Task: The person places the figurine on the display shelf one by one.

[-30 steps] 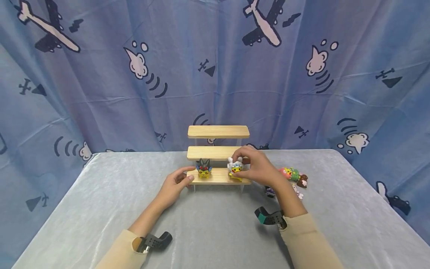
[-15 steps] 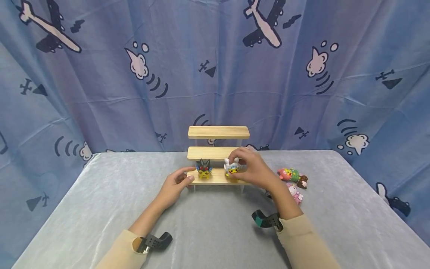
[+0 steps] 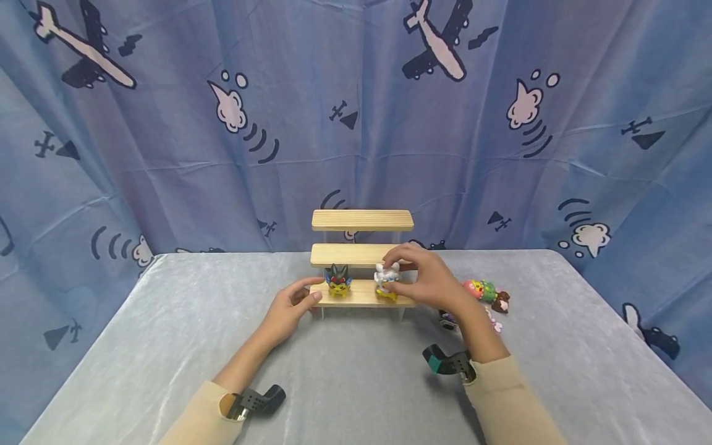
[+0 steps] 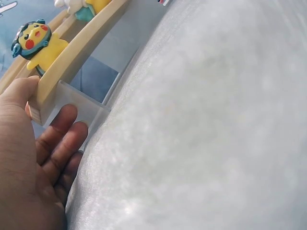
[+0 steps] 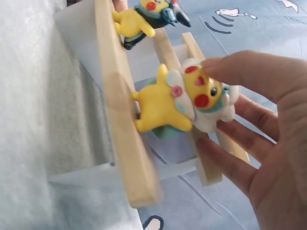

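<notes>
A three-tier wooden display shelf with clear side supports stands on the table. My left hand holds the left end of its lowest plank; in the left wrist view the thumb lies along the plank's end and the other fingers are loosely curled beside the clear support. On that plank's left part stands a yellow figurine in a dark, eared hood. Towards the right end, my right hand pinches a yellow figurine in a white hood by its head, thumb at the face. Its feet are right at the plank's surface, upright.
Right of the shelf, several small figurines lie on the table: a pink and green one, a brown-topped one, and others partly hidden by the right forearm. A blue patterned curtain hangs behind the grey-white tablecloth.
My right hand has shifted the white-hooded figurine a little left along the lowest plank, then slightly back right and down. My left hand stays at the shelf's left end.
</notes>
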A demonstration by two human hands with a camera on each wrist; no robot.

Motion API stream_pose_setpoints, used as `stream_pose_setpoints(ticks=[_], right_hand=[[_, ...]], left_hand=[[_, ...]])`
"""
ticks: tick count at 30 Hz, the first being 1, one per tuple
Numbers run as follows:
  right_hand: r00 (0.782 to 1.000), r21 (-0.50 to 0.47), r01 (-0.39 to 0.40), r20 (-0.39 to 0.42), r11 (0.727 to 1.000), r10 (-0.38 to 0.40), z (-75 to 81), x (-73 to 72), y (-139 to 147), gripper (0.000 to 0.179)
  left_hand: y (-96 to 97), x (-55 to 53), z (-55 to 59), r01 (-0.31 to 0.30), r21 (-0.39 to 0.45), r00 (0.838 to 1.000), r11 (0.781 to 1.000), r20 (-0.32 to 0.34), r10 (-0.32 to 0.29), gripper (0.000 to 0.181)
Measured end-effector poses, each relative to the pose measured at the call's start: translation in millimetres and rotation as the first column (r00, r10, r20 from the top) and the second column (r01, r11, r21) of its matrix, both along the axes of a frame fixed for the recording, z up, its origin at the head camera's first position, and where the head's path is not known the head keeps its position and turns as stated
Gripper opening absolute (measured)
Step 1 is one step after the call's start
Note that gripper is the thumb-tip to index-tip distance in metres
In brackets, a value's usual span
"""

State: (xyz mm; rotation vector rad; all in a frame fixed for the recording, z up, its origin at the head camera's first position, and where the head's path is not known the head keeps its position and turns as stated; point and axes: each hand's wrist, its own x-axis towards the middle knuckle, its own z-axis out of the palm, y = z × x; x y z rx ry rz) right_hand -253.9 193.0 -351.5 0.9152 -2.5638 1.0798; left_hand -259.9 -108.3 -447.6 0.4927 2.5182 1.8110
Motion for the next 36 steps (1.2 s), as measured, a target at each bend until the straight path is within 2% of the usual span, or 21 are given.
stream_pose_setpoints(ticks=[4,7,12,17,28,31,36], right_hand=[[0.999,0.0,-0.018,0.041,1.0,0.018,2.5,1.2,4.7,0.033],[0.996,0.0,-0.023,0.083,1.0,0.023,4.9,2.9,6.6,0.037],[0.992,0.002,-0.021,0.122,1.0,0.021,4.7,3.1,7.5,0.038],[0.993,-0.018,-0.015,0.119,1.0,0.017,2.7,1.9,4.7,0.036],[0.993,-0.094,-0.037,0.108,0.995,0.047,-4.1,-0.5,-5.1,0.036],[0.992,-0.122,-0.045,0.108,0.992,0.058,-7.2,-1.9,-6.9,0.036],[0.988,-0.172,-0.073,0.12,0.982,0.095,-12.4,-4.7,-11.4,0.035]], left_hand=[[2.7,7.4,12.5,-0.001,-0.007,1.0,1.0,0.011,0.001,0.037],[3.2,9.5,16.3,0.0,-0.009,1.0,1.0,0.011,0.0,0.036],[0.8,2.7,4.0,0.001,0.002,1.0,1.0,0.001,-0.001,0.038],[-1.6,-2.3,-4.1,0.014,0.023,1.0,1.0,0.003,-0.014,0.039],[-0.7,-3.6,-4.1,0.006,0.01,1.0,1.0,0.006,-0.006,0.039],[0.6,-1.4,-0.4,-0.001,-0.003,1.0,1.0,0.015,0.001,0.038],[2.6,11.7,19.1,0.009,0.002,1.0,1.0,0.017,-0.009,0.037]])
